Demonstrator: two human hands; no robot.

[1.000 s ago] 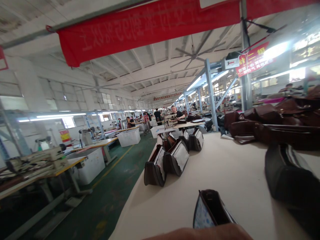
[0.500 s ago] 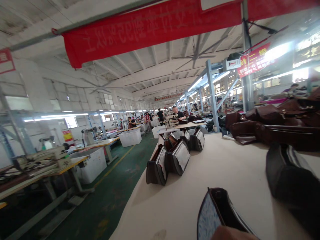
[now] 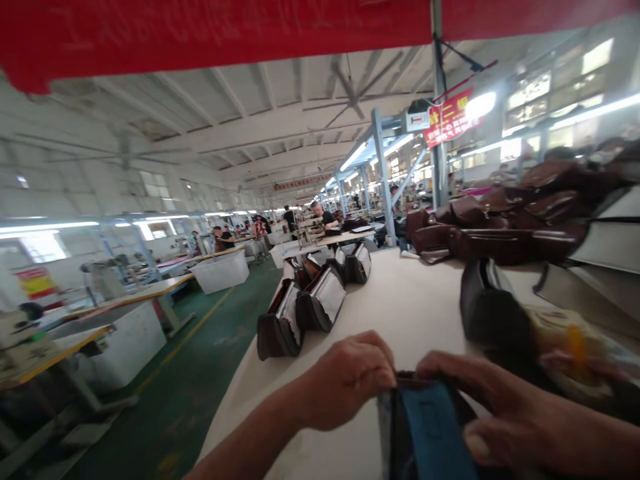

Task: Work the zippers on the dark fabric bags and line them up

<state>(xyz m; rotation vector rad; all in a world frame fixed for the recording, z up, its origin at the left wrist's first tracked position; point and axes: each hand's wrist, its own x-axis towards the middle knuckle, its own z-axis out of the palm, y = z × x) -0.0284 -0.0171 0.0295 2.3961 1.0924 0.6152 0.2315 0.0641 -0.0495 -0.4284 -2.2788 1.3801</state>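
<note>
A dark bag with a blue strip of lining or pocket showing stands at the table's near edge, its lower part cut off by the frame. My left hand pinches the bag's upper left edge, fingers curled tight. On the opposite side, my right hand grips the top rim, index finger stretched along it and thumb lower down against the side. Right of my hands sits another black bag, upright and partly in shadow.
Several dark bags with pale linings stand along the table's left edge. Brown leather bags are heaped at the back right. A blurred yellowish item lies at the right. A green-floored aisle with white bins runs left.
The view has turned right and down. Both my hands have come into full view on the bag, where only a bit of one showed before. The blue strip now faces me.
</note>
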